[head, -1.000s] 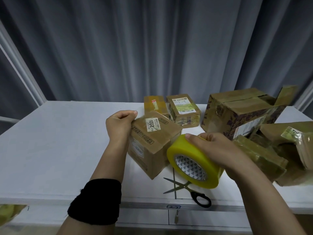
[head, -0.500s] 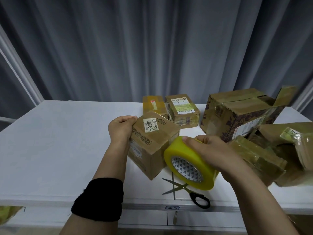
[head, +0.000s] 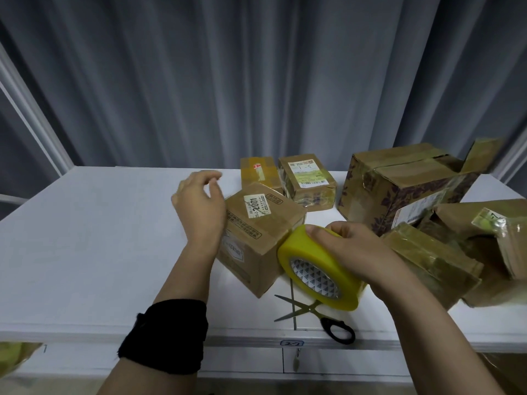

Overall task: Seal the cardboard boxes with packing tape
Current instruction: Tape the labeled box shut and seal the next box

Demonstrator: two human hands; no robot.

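Left hand (head: 199, 209) released box (head: 268, 226) — fingers (head: 211, 175) loose; right hand (head: 350, 246) grips tape roll (head: 309, 253).

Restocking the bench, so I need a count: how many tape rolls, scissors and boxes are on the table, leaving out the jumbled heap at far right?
Tape roll: 1
Scissors: 1
Boxes: 4, namely the near one, two small ones behind and a large one
Total: 6
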